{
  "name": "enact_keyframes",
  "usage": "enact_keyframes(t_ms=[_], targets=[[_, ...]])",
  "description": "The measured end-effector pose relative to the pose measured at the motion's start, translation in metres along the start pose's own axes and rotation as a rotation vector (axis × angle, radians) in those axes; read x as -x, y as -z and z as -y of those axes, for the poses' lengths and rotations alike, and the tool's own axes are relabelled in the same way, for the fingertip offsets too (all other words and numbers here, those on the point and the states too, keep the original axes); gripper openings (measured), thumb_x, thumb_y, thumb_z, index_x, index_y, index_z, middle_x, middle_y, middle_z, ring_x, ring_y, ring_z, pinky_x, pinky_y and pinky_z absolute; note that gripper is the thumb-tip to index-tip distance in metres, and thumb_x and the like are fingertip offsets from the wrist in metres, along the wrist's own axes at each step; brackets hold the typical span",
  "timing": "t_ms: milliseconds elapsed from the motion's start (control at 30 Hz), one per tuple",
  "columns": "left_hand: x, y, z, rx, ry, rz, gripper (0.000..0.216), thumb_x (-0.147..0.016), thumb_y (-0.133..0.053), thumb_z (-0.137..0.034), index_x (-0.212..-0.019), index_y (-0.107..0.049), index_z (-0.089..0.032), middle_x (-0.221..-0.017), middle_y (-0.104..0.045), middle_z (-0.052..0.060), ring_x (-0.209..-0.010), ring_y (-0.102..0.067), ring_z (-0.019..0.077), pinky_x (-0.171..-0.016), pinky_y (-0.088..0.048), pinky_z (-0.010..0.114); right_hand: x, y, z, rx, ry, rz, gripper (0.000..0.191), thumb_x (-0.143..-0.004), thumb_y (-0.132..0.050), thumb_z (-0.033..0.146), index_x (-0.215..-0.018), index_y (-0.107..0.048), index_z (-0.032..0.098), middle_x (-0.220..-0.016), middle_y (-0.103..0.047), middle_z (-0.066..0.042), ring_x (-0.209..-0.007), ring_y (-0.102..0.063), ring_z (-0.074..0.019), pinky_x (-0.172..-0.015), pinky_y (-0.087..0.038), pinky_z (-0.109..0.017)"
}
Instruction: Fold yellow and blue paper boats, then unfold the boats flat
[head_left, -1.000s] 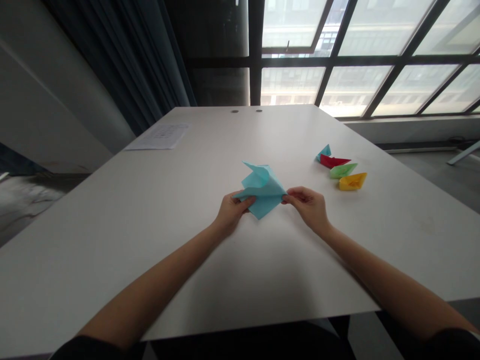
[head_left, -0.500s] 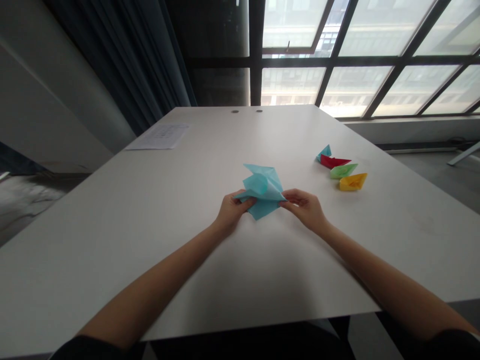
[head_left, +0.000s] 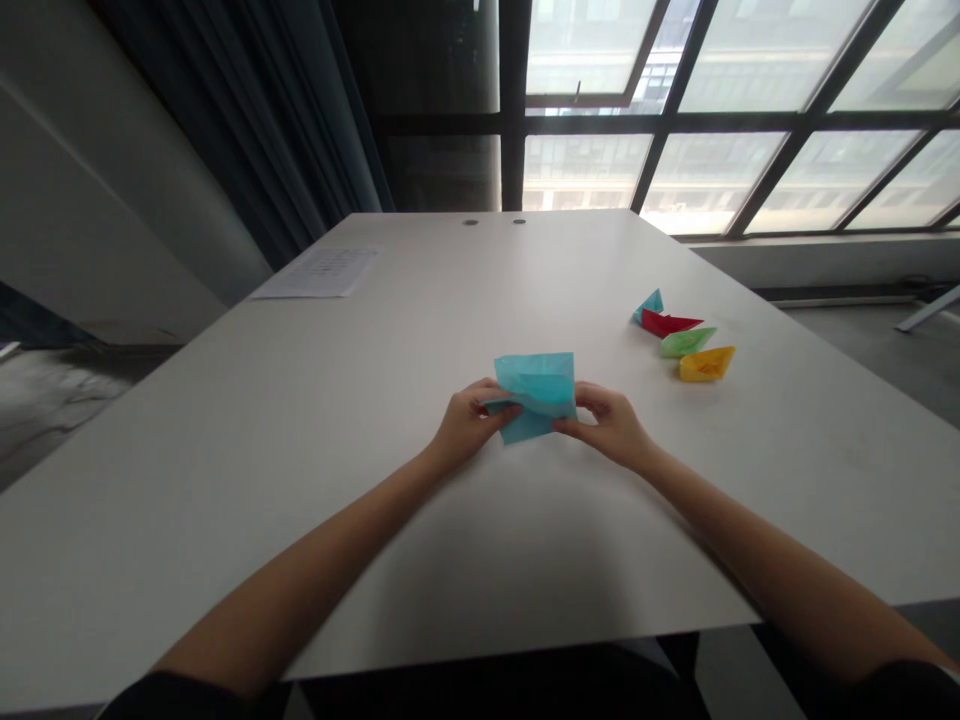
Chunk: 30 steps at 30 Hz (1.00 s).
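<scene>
A light blue paper (head_left: 536, 392), partly folded, is held just above the white table (head_left: 300, 420) near its middle. My left hand (head_left: 470, 427) pinches its left edge with fingers closed. On the paper's right edge my right hand (head_left: 611, 425) grips in the same pinch. The paper now looks squarish, with a flap folded forward between the hands.
Several small folded paper boats lie in a row to the right: teal (head_left: 648, 303), red (head_left: 667, 322), green (head_left: 685, 342) and yellow (head_left: 706, 363). A printed white sheet (head_left: 319, 273) lies at the far left of the table. Windows and a dark curtain stand behind.
Both hands have drawn closer together and the pointed, opened-out blue paper has been pressed into a flatter, squarer shape.
</scene>
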<state>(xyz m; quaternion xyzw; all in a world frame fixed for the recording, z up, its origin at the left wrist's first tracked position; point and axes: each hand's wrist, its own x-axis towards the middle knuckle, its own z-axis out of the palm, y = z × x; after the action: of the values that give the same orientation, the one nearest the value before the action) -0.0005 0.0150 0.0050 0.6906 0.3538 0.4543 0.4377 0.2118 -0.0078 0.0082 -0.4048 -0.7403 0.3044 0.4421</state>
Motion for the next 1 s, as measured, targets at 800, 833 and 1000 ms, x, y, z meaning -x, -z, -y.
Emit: enact_keyframes(t_ms=[800,833,1000], targets=[[0.0,-0.019,0.008,0.414,0.303,-0.317,0.062,-0.046,-0.081,-0.032,-0.086,-0.035,-0.021,-0.115,-0.046,0.008,-0.109,-0.048,0.0215,-0.091,-0.039,0.038,-0.006,-0.005,-0.008,-0.212,-0.208,-0.308,0.024,-0.073,-0.061,0.04,-0.084,-0.055,0.019,-0.072,-0.058,0.002,-0.061,-0.055,-0.013,-0.059,-0.049,-0.027],[0.001,-0.02,0.008,0.412,0.321,-0.277,0.059,-0.047,-0.081,-0.031,-0.084,-0.036,-0.021,-0.11,-0.05,0.007,-0.106,-0.05,0.0208,-0.09,-0.039,0.038,-0.007,-0.006,-0.007,-0.28,-0.216,-0.327,0.027,-0.072,-0.063,0.038,-0.089,-0.053,0.021,-0.074,-0.059,0.003,-0.06,-0.056,-0.0126,-0.059,-0.05,-0.028],[0.003,-0.024,0.006,0.498,0.317,-0.166,0.045,-0.053,-0.079,-0.024,-0.087,-0.051,-0.016,-0.085,-0.06,0.002,-0.086,-0.058,0.0166,-0.083,-0.044,0.034,-0.008,-0.011,-0.004,-0.446,-0.207,-0.284,0.029,-0.068,-0.067,0.034,-0.086,-0.046,0.024,-0.069,-0.056,0.006,-0.06,-0.057,-0.0124,-0.061,-0.053,-0.03]])
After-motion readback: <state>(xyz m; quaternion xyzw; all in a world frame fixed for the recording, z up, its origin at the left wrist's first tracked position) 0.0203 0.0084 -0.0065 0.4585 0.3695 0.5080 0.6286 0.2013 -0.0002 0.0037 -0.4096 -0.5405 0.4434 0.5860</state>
